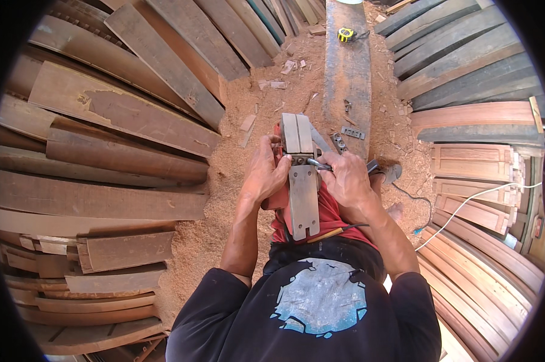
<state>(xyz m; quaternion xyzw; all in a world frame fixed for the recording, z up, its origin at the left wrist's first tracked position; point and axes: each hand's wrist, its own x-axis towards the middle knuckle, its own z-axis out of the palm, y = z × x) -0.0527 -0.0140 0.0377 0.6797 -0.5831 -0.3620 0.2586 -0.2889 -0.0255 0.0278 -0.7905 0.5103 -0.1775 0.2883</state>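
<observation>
Electric planer (301, 181) upside down on lap, sole up. Left hand (265, 172) fingers wrapped round its side. Right hand (345, 178) fingers pinching a small tool (318, 163) at the blade; tip hidden.

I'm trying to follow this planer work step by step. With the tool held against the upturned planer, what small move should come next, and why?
Probably a small turn of the slim tool with the right hand: its tip sits at the drum slot of the upturned planer, while the left hand grips the body to steady it.
</observation>
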